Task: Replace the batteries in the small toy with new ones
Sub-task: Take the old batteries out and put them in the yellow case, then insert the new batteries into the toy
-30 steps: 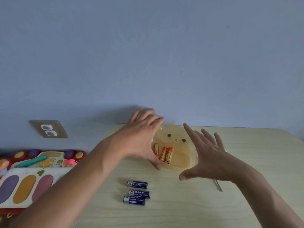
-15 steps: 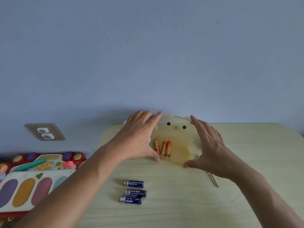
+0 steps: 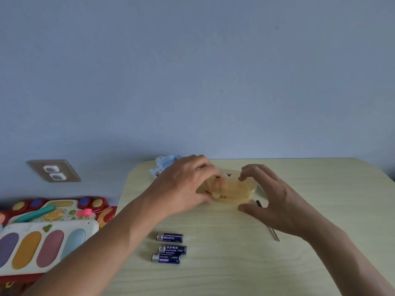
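Both hands have curled: left hand (image 3: 186,184) and right hand (image 3: 275,201) now grip the yellow case (image 3: 237,189).

Both hands, L (image 3: 183,186) & R (image 3: 271,197), closed in, now gripping yellow case (image 3: 237,189).

pretty sure this is just a room at home, kid's play corner vibes. I've got a small light wood table (image 3: 299,263) pushed up against a plain blue wall (image 3: 192,71), with a wall socket (image 3: 53,170) low down, well off to the left of where my hands are. Also left of them, off the table edge, there's a big colourful plastic toy keyboard (image 3: 42,242) with chunky pastel keys, and a little blue plastic toy (image 3: 163,165) sits just behind my left hand
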Demonstrator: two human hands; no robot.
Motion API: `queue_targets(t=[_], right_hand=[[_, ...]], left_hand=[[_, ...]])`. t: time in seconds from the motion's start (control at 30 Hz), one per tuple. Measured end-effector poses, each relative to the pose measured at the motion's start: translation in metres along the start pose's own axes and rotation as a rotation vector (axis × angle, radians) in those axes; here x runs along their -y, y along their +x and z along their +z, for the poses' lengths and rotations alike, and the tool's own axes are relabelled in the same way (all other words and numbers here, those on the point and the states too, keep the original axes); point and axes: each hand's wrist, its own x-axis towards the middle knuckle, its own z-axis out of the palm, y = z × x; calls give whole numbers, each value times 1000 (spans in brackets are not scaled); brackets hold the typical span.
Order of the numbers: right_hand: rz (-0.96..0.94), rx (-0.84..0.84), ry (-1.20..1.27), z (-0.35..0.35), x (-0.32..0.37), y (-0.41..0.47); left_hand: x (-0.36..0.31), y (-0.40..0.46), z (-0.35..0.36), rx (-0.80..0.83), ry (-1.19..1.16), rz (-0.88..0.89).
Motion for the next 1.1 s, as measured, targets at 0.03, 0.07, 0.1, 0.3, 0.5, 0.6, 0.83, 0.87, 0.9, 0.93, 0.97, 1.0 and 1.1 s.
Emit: queue_targets(t=[0.03,0.07,0.1,0.3,0.5,0.6,0.83,0.87,0.9,0.93,0.97,1.0,1.1], right_hand=[[12,-19,59,0,1,1],[21,-47,104,0,3,2],[25,-80,125,1,3,4],[11,-168,84,8,2,10],[-16,-135,51,7,4,9],[-37,-161,-20,6,10,9],[-154,-26,59,31,84,17],[-166,51,61,41,92,18],[-176,105,51,51,97,19],[-182,138,34,58,101,20],[-180,162,16,64,104,22],[-177,178,3,68,106,23],[-192,187,-29,75,108,25]], left_hand=[[-1,0,-1,-6,-23,-6],[-2,0,-2,-12,-38,-12],[-2,1,-2,-19,-51,-11],[-2,4,1,-64,-74,-24],[-2,6,0,-54,-124,-27],[5,-3,-2,-115,-146,-76],[32,-48,-17,-498,-188,-643],[33,-51,-18,-440,-257,-748],[34,-53,-19,-364,-328,-841],[34,-53,-19,-282,-381,-910],[35,-53,-18,-211,-411,-947],[34,-52,-17,-163,-417,-955],[32,-45,-11,-127,-365,-927]])
